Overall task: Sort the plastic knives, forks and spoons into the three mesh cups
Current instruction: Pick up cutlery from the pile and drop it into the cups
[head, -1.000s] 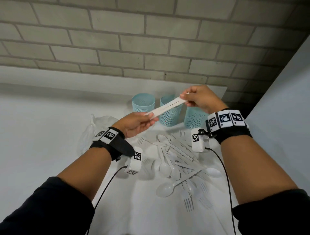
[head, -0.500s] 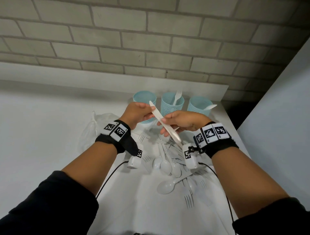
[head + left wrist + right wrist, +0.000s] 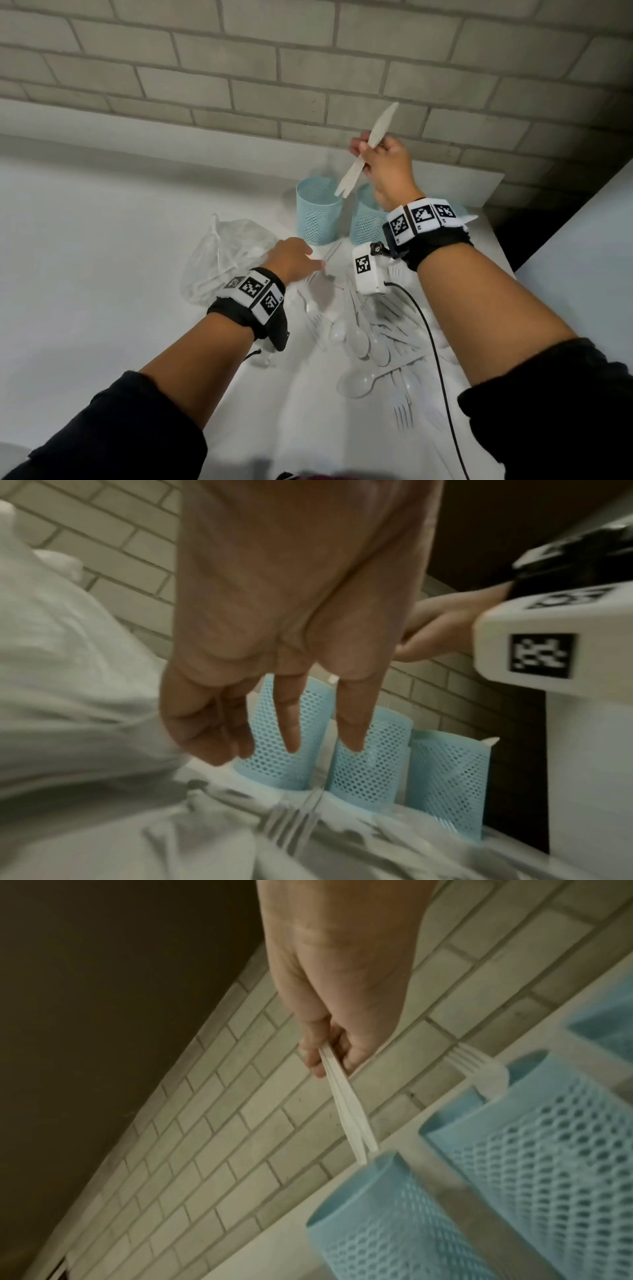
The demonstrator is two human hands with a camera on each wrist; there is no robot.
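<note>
left cup (image 3: 318,214) mouth open above | cutlery pile (image 3: 373,329) crowds table front | plastic bag (image 3: 226,257) left

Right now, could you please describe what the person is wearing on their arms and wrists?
Black sleeves pushed up to the elbows. Each wrist carries a black strap with white square-coded marker tiles: left band, right band. A white camera box hangs under the right wrist, trailing a black cable.

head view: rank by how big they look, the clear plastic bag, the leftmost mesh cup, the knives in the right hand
1. clear plastic bag, largest.
2. leftmost mesh cup.
3. knives in the right hand: longer than the cup but far thinner, and raised nearer the camera, so unsure.
</note>
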